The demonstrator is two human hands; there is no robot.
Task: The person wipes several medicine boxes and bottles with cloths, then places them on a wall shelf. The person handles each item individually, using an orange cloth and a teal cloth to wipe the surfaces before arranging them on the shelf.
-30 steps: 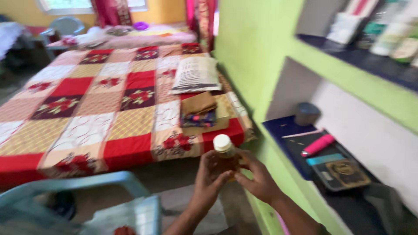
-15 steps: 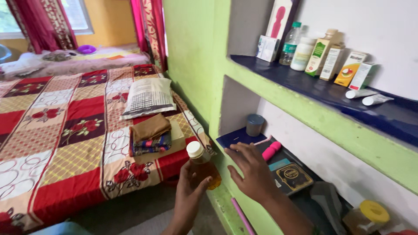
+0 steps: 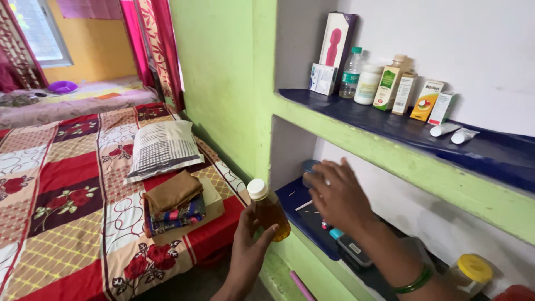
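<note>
1. Head view, hands: the left hand (image 3: 249, 245) rises from 6 o'clock and wraps thumb and fingers around a small bottle (image 3: 270, 210) of amber liquid with a white cap, tilted a little toward 11 o'clock, in the air just in front of the lower shelf's edge.
2. The right hand (image 3: 334, 192) reaches in from 4 o'clock with fingers spread, holding nothing, over the lower shelf (image 3: 292, 203). Its fingertips are at a grey round container (image 3: 308, 167) at the back of that shelf; contact cannot be told. A green bangle (image 3: 413, 283) sits on that forearm.
3. Surface: the lower shelf is dark blue, set in a lime-green wall niche (image 3: 223, 83). Under the right wrist lie a flat dark box (image 3: 354, 249) and a bit of something pink, mostly hidden. At 4 o'clock stands a jar with a yellow lid (image 3: 471, 273).
4. The upper shelf (image 3: 490, 153), also dark blue, runs from 1 o'clock to 3 o'clock and carries a tall pink-and-white box (image 3: 337, 39), a clear green-capped bottle (image 3: 351, 72), a white jar (image 3: 368, 85), several small cartons and 2 white tubes (image 3: 452, 132) lying flat.
5. Room: from 7 o'clock to 10 o'clock spreads a bed with a red, cream and maroon floral patchwork cover (image 3: 72, 189). On it lie a striped pillow (image 3: 161, 149) and, nearer, a stack of folded cloths (image 3: 175, 203). Pink curtains (image 3: 156, 44) and a window (image 3: 36, 30) stand at 11 o'clock against a yellow wall.
</note>
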